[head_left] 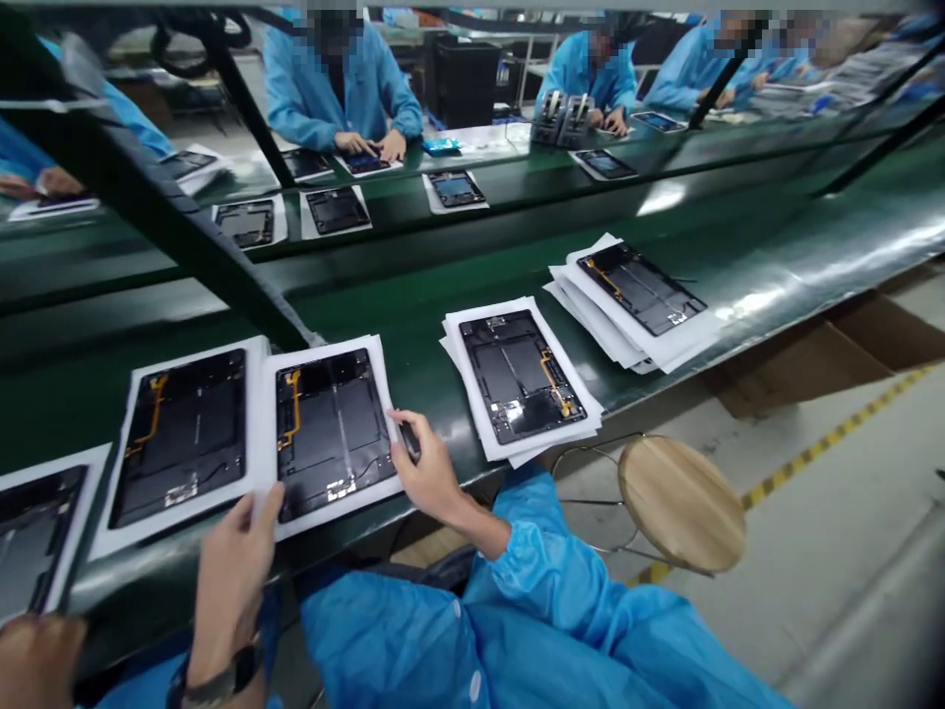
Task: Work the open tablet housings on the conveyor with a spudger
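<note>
In front of me an opened tablet housing (314, 443), black with an orange flex cable along its left side, lies on a white paper sheet (369, 499). My left hand (240, 551) is closed at the near left corner, its thumb and fingers pinching the sheet's edge beside the housing. At the right edge, my right hand (432, 473) is closed around a short dark pen-like tool (409, 442), most of it hidden by the fingers. Its fingertips touch the edge of the housing and sheet. A second housing (184, 433) on paper adjoins on the left.
More housings (517, 379) lie on stacked sheets to the right, with another stack (627, 345) behind. A co-worker's blurred hand (40, 655) is at lower left. A green slanting post (148, 187) crosses the bench. A wooden stool (683, 502) stands at right.
</note>
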A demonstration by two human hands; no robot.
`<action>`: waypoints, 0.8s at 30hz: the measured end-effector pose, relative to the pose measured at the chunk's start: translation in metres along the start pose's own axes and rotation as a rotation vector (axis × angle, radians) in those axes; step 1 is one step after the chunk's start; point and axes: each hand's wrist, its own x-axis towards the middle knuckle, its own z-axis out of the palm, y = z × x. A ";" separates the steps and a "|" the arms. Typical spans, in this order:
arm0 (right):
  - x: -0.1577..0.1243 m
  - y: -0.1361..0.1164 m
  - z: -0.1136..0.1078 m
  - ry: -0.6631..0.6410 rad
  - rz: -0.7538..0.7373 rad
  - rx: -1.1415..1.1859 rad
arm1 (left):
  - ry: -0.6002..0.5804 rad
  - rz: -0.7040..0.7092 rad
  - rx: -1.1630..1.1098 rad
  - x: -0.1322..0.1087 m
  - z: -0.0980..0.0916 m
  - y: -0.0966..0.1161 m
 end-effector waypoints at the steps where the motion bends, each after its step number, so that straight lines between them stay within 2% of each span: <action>1: -0.005 -0.008 -0.008 -0.016 -0.013 -0.002 | 0.057 -0.074 0.087 -0.010 -0.007 0.008; 2: -0.010 -0.017 -0.018 -0.049 -0.022 0.004 | 0.113 -0.137 0.177 -0.021 -0.014 0.017; 3: -0.015 -0.027 -0.030 -0.070 -0.036 0.022 | 0.220 -0.172 0.204 -0.034 -0.018 0.028; 4: -0.019 -0.037 -0.045 -0.056 -0.050 0.040 | 0.283 -0.136 0.157 -0.047 -0.019 0.039; 5: -0.022 -0.046 -0.061 -0.029 -0.067 0.041 | 0.293 -0.087 0.073 -0.059 -0.016 0.050; 6: -0.023 -0.053 -0.080 0.039 -0.106 0.012 | 0.243 -0.024 -0.045 -0.070 -0.010 0.060; 8: -0.020 -0.062 -0.120 0.223 -0.181 -0.131 | 0.003 0.087 -0.252 -0.083 0.013 0.077; 10: -0.010 -0.060 -0.162 0.417 -0.244 -0.200 | -0.343 0.130 -0.354 -0.086 0.046 0.091; 11: -0.005 -0.056 -0.181 0.514 -0.258 -0.227 | -0.472 0.140 -0.405 -0.085 0.065 0.098; 12: 0.001 -0.049 -0.200 0.590 -0.266 -0.280 | -0.570 0.145 -0.447 -0.083 0.085 0.106; 15: 0.008 -0.021 -0.245 0.735 -0.218 -0.421 | -0.674 0.155 -0.471 -0.077 0.136 0.126; 17: 0.005 -0.002 -0.264 0.773 -0.153 -0.476 | -0.715 0.161 -0.462 -0.076 0.159 0.138; 19: 0.000 0.012 -0.274 0.744 -0.094 -0.514 | -0.756 0.169 -0.442 -0.077 0.172 0.147; 24: -0.006 0.023 -0.273 0.620 -0.038 -0.581 | -0.835 0.192 -0.381 -0.082 0.181 0.157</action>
